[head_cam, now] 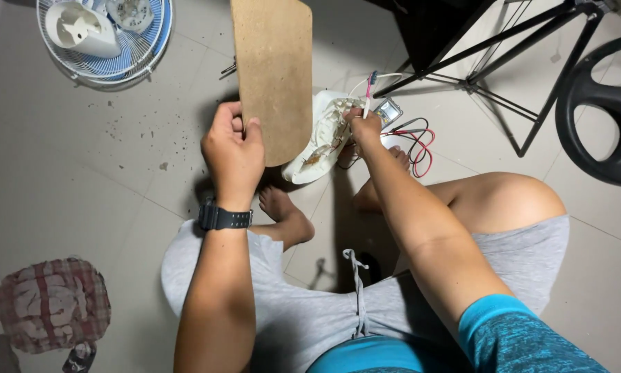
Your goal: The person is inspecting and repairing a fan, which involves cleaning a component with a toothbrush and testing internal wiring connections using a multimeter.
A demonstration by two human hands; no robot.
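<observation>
My left hand (233, 153) grips the lower edge of a brown hardboard panel (274, 69) and holds it upright over the floor. Partly behind that panel lies a white plastic housing (318, 141) with its wiring exposed. My right hand (365, 126) rests on the housing and pinches a thin tool with a pink and blue handle (370, 90), tip down into the wiring. A black watch sits on my left wrist. Red and black leads (421, 145) curl beside a small meter (389, 110) just right of the housing.
A fan grille with white motor parts (103, 34) lies at the top left. A black folding stand (503, 69) and a black ring (604, 103) sit at the right. A checked cloth bundle (53, 304) is at the bottom left. My bare feet rest below the housing.
</observation>
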